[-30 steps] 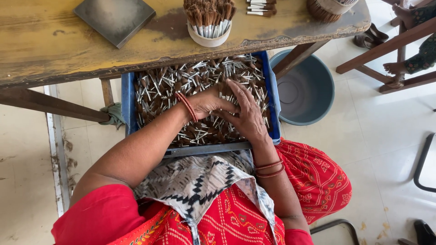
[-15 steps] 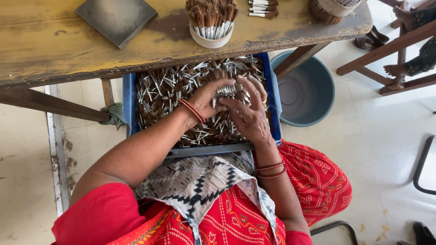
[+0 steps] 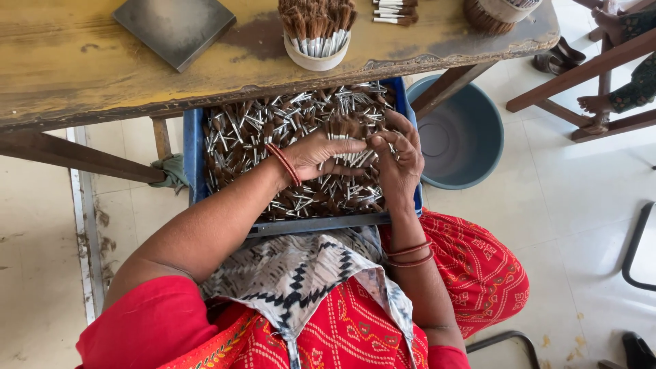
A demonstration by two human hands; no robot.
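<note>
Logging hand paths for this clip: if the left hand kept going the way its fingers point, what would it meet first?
The left hand points toward the right hand, nearly fingertip to fingertip above the blue tray of small brushes. It would likely meet the right hand's fingers first, possibly a few brushes between them; depth is unclear.

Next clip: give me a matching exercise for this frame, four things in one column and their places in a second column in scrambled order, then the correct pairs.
Things
1. blue plastic crate of small metal-handled brushes
2. dark grey square slab
3. white cup of brown-bristled brushes
4. grey-blue round plastic basin

Places
A. on the floor, to the right of the crate
B. on the worn yellow wooden table, top left
C. on the person's lap, under both hands
D. on the table, near its front edge, above the crate

Pairs: 1-C, 2-B, 3-D, 4-A
</note>
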